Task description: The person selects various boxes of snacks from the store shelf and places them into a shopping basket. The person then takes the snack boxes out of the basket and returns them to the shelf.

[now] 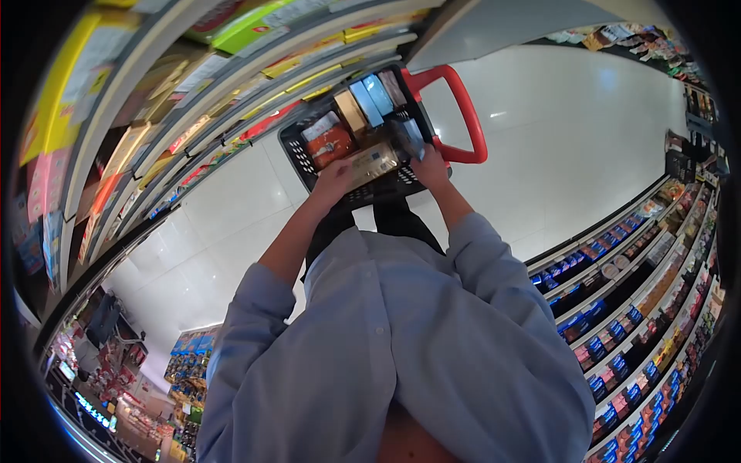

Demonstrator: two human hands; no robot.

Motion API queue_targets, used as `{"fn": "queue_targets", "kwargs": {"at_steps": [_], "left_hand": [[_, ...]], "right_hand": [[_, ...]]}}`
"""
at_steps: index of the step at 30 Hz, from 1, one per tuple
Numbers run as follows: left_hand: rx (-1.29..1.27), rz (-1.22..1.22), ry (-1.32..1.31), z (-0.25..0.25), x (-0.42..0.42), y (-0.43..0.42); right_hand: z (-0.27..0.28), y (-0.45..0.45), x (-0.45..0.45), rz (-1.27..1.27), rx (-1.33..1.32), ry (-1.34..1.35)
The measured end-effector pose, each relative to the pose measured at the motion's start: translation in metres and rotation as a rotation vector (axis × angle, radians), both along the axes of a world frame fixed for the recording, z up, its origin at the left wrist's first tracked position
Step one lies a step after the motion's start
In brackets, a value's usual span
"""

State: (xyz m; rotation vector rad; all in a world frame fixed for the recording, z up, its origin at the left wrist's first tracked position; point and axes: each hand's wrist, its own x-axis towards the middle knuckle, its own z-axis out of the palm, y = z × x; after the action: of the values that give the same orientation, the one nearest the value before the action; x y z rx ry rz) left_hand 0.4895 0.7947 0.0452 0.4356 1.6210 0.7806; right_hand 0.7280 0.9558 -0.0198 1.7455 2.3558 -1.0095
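Observation:
A dark shopping basket [297,154] with a red handle [468,116] stands in front of my body. Inside it lie light blue boxes [372,99], a tan box [350,112], a red-orange package [330,145] and a brownish box at the far end. My left hand [333,182] is closed on the left end of a gold box [374,165] at the basket's near side. On the right, my right hand [429,165] is closed at the lower end of a dark, bluish package [409,137] over the basket.
Shelves of colourful packages [147,116] rise close on the left. More stocked shelves [633,324] curve along the right. Pale tiled floor [532,139] shows between them, and further displays [189,370] stand at the lower left.

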Motion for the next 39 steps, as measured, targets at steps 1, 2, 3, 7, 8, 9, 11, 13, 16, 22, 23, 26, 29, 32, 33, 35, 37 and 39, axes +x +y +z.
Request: {"fn": "queue_targets", "kwargs": {"at_steps": [1, 2, 3, 7, 8, 9, 11, 13, 16, 22, 23, 26, 29, 32, 33, 35, 37, 39], "left_hand": [[-0.012, -0.025, -0.005, -0.015, 0.015, 0.016], [-0.021, -0.051, -0.009, -0.028, 0.030, 0.031], [-0.035, -0.095, 0.052, -0.040, 0.045, 0.044], [-0.113, -0.234, 0.218, -0.058, 0.101, 0.085], [-0.140, -0.254, 0.245, -0.061, 0.111, 0.092], [-0.108, -0.249, 0.208, -0.061, 0.119, 0.097], [-0.043, -0.241, 0.137, -0.061, 0.133, 0.102], [-0.060, -0.263, 0.137, -0.065, 0.137, 0.103], [-0.142, -0.304, 0.134, -0.057, 0.134, 0.100], [-0.191, -0.109, 0.126, -0.054, 0.098, 0.059], [-0.194, -0.068, 0.131, -0.053, 0.091, 0.050], [-0.204, 0.097, 0.141, -0.035, 0.079, 0.025], [-0.170, 0.204, 0.176, -0.028, 0.073, -0.006], [0.002, 0.325, -0.075, 0.003, 0.070, -0.042], [0.079, 0.486, -0.148, 0.016, 0.074, -0.053], [0.053, 0.654, -0.340, 0.054, 0.075, -0.085], [0.226, 0.696, -0.483, 0.096, 0.072, -0.123], [0.353, 0.727, -0.568, 0.126, 0.076, -0.160]], "right_hand": [[-0.010, 0.008, 0.000, 0.030, -0.017, -0.001], [-0.017, 0.017, -0.003, 0.054, -0.075, -0.039], [-0.022, 0.022, -0.005, 0.077, -0.135, -0.077], [-0.030, 0.024, -0.015, 0.158, -0.177, -0.216], [-0.029, 0.026, -0.016, 0.163, -0.200, -0.257], [-0.036, 0.027, -0.015, 0.141, -0.241, -0.250], [-0.049, 0.031, -0.015, 0.095, -0.322, -0.234], [-0.065, 0.033, -0.013, 0.088, -0.319, -0.217], [-0.069, 0.020, -0.007, 0.064, -0.256, -0.171], [0.024, 0.017, 0.019, 0.109, -0.250, -0.061], [0.043, 0.018, 0.026, 0.100, -0.270, -0.051], [0.089, 0.014, 0.045, 0.140, -0.295, 0.005], [0.100, 0.007, 0.070, 0.085, -0.432, 0.340], [0.131, -0.008, 0.076, -0.021, -0.686, 0.653], [0.148, -0.014, 0.073, -0.055, -0.769, 0.745], [0.167, -0.027, 0.072, -0.033, -0.801, 0.760], [0.181, -0.038, 0.072, -0.036, -0.839, 0.769], [0.201, -0.055, 0.065, -0.021, -0.930, 0.841]]}}
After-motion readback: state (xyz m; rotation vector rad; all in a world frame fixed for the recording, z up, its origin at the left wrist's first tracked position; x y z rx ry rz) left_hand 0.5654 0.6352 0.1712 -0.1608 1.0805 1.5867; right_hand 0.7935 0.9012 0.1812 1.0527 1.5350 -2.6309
